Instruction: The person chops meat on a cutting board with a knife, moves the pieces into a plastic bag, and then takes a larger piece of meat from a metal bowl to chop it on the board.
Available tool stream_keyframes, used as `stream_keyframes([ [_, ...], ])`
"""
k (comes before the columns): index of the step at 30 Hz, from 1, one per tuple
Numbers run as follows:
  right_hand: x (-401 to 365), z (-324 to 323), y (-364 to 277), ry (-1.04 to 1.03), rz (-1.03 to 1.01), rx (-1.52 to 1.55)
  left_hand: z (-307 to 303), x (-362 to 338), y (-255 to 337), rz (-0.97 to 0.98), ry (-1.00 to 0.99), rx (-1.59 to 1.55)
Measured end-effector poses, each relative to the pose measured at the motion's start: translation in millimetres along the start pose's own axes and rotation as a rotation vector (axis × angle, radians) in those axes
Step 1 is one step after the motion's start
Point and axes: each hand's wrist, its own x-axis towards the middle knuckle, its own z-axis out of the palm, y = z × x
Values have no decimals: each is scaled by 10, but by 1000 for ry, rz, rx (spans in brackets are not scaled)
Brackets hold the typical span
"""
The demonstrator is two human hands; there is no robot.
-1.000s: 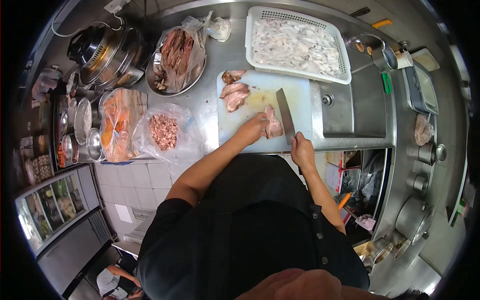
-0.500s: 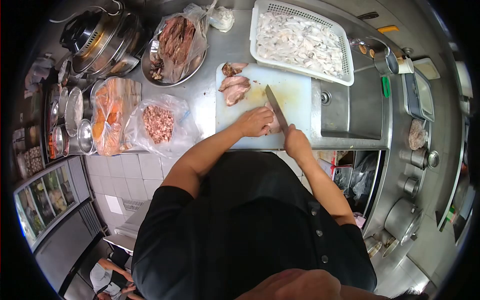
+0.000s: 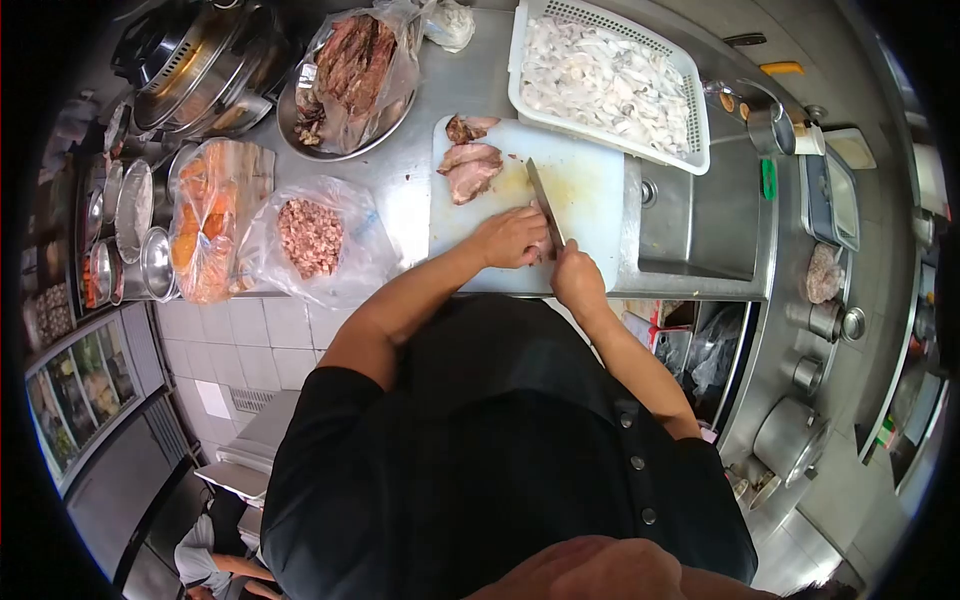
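A white cutting board (image 3: 590, 225) lies on the steel counter in front of me. My right hand (image 3: 580, 278) is closed round the handle of a knife (image 3: 543, 197), whose blade points away from me and leans a little left. Against the blade's left side, my left hand (image 3: 512, 238) presses down with curled fingers on a piece of meat (image 3: 543, 250), mostly hidden beneath them. Farther up the board, on the left, rest cut chunks of cooked meat (image 3: 470, 172) and a darker piece (image 3: 466, 128).
Left of the board are a bag of diced meat (image 3: 310, 238), a bag of orange pieces (image 3: 205, 220) and a bowl (image 3: 350, 152) with bagged dark meat. A white basket (image 3: 517, 60) of pale strips overlaps the board's back right corner, beside a sink (image 3: 690, 265). Another person (image 3: 205, 555) is at lower left.
My right hand and the knife have shifted left, bringing the blade close against my left hand. The left hand still holds down the meat. The view has shifted slightly.
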Motion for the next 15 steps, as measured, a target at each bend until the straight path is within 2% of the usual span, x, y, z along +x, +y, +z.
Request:
stream_keyframes([
  [3,185,-93,-124,43,-69,32,2,-6,-38,19,-84,-40],
  [7,104,-427,-93,-78,-21,-19,-30,-37,-15,25,28,-54],
  [9,-111,-314,-25,-69,9,-1,-21,-27,-19,44,78,-59],
  [12,-107,-5,-41,-36,73,40,-34,-23,-19,-7,-4,-64],
  [15,134,-69,-215,40,8,71,-23,-27,-28,-24,-83,-58],
])
